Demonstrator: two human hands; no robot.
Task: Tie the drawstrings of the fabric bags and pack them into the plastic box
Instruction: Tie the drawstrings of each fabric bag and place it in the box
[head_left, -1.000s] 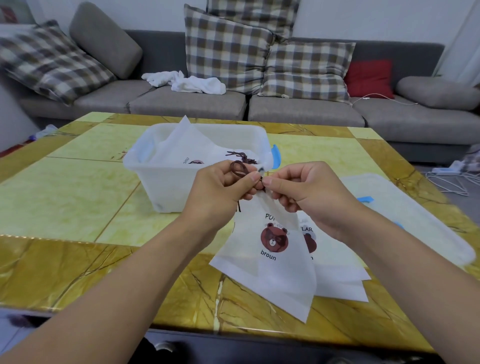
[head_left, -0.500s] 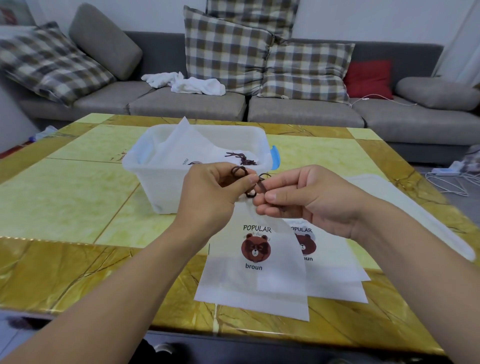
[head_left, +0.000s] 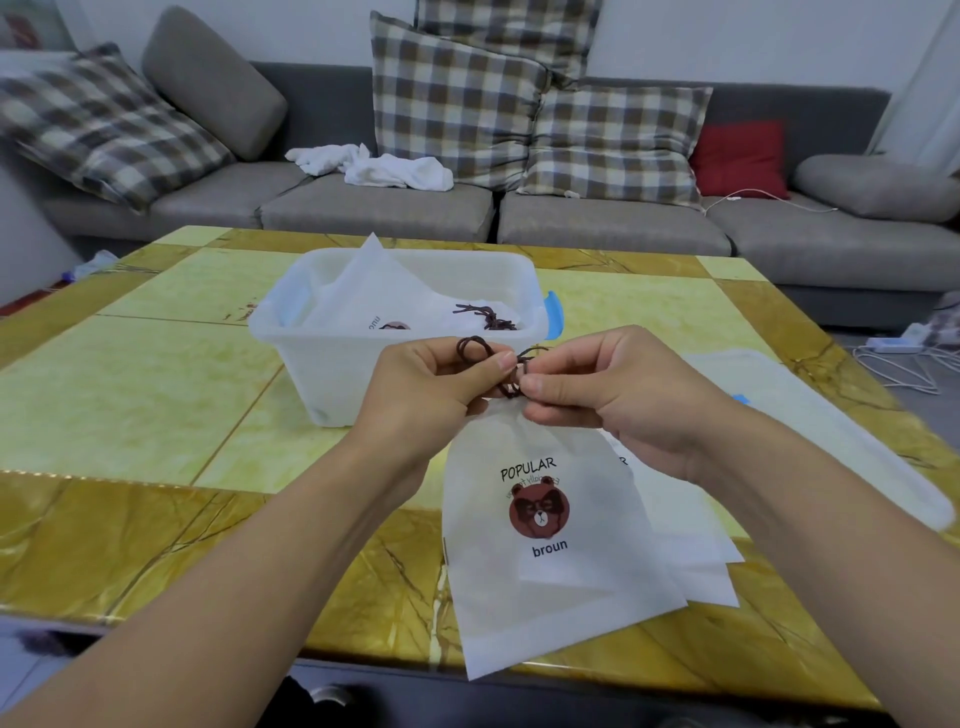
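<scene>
White non-woven fabric bag (head_left: 550, 561) with the brown bear print hangs from your hands, its foot resting on the worktop (head_left: 130, 395).

Your left hand (head_left: 431, 395) and right hand (head_left: 618, 400) each pinch the thin brown drawstring (head_left: 506, 366) at the gathered neck. It looks light and limp, so grip the cord near the knot; the translucent plastic box (head_left: 332, 364) sits just beyond your hands.

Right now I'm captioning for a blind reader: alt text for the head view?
Two hands tie a brown drawstring on a white bear-print bag above a table, before a plastic box.
</scene>
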